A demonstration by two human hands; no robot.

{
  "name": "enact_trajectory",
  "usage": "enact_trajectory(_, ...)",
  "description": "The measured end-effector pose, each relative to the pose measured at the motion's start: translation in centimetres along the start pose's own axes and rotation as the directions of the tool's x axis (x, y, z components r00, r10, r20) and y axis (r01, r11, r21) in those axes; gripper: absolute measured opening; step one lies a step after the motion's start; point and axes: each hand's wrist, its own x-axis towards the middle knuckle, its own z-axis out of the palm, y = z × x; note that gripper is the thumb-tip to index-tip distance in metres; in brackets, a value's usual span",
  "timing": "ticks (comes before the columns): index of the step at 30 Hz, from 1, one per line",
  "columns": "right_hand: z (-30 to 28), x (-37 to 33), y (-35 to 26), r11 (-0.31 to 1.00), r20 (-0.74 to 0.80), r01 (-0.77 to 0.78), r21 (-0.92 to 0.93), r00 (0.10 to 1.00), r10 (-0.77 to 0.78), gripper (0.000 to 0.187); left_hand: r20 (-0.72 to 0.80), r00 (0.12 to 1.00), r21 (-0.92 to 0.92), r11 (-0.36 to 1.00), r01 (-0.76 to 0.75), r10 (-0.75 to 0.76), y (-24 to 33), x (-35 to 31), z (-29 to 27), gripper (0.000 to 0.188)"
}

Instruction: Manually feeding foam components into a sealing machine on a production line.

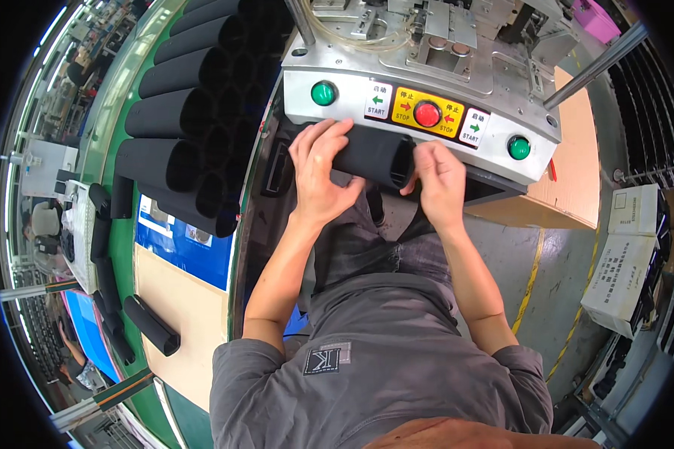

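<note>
My left hand is curved around the left end of a black tube, fingers above and thumb below. My right hand is nearly closed at its open mouth; whether it pinches the wall, I cannot tell. The tube is between my hands, before the machine's front panel. If my left fingers lift carelessly, they may press the green button at eleven o'clock; my right knuckles, the red button at two. Pulling unevenly could crease the mouth. At nine, the piled tubes could roll if my elbow knocks them.
</note>
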Motion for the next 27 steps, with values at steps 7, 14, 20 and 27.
enact_trajectory(7,-1.5,-0.6,-0.3,0.97,-0.074,0.024,0.243,0.997,-0.006,0.039,0.333,0.71,-0.807,0.202,0.554,-0.62,0.3,0.3,0.0,0.06)
enact_trajectory(14,-0.5,-1.5,0.9,0.969,0.069,-0.078,0.235,0.996,0.063,0.027,0.52,0.57,-0.848,-0.302,0.436,-0.636,1.8,2.9,0.6,0.056)
enact_trajectory(20,1.6,-2.8,0.0,0.986,0.151,-0.084,0.146,0.987,0.062,0.008,0.437,0.584,-0.879,-0.188,0.437,-0.684,3.9,1.4,-1.0,0.049)
enact_trajectory(27,-0.2,-4.1,1.0,0.995,0.29,-0.022,0.094,0.957,-0.007,0.025,-0.021,0.94,-0.485,0.826,0.288,-0.34,11.0,15.0,-18.5,0.065)
